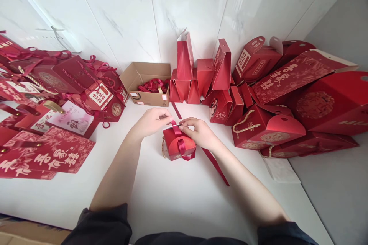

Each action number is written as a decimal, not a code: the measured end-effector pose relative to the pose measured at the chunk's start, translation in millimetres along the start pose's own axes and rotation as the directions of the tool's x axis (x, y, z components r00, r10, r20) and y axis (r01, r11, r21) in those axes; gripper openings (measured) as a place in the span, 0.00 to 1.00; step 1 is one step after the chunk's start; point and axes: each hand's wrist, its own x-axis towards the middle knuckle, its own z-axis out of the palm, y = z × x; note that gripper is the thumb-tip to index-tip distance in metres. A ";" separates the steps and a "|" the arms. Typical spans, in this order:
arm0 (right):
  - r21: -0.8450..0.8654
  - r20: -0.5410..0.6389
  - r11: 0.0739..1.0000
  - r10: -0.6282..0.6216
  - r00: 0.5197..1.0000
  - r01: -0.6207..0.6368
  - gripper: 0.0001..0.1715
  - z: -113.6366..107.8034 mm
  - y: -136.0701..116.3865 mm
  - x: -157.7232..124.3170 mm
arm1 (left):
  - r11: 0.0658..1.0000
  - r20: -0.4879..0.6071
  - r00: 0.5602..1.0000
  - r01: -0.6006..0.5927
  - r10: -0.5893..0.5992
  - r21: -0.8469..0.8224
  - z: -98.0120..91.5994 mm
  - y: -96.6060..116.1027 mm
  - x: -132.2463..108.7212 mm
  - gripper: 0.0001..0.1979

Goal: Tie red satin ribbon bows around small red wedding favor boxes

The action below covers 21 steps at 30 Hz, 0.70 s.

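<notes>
A small red gift box [176, 143] stands on the white table in front of me, with a rope handle [163, 147] at its left side. Red ribbon [181, 146] runs through its rounded flap, and a long loose tail [215, 166] trails to the right under my forearm. At the box's top left, my left hand [155, 122] is closed in a pinch on the ribbon. My right hand [198, 132] pinches the box's top edge by the ribbon; its fingertips partly hide what they grip.
Behind the box sits an open cardboard carton [151, 97] holding red ribbons. A short ribbon strip [176, 111] lies beside it. Unclosed red boxes [184, 84] line the tiled wall. Larger red boxes [267, 130] are piled right; ribboned boxes [106, 101] and red bags [61, 149] fill the left.
</notes>
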 end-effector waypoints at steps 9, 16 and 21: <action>0.172 -0.058 0.975 -0.130 0.990 0.138 0.15 -2.4 -11.1 -6.2 | 0.969 -0.226 0.953 -0.226 0.200 -0.095 2.7 31.1 -16.0 0.12; 0.182 -0.157 0.960 -0.186 0.970 0.213 0.09 -6.5 -17.0 -3.7 | 0.976 0.065 0.976 -0.203 0.208 -0.080 3.5 21.2 -15.4 0.24; 0.378 -0.131 0.910 -0.128 0.983 0.169 0.13 -11.9 -27.6 2.4 | 0.995 0.437 0.899 -0.012 -0.031 0.096 9.0 3.2 -9.6 0.26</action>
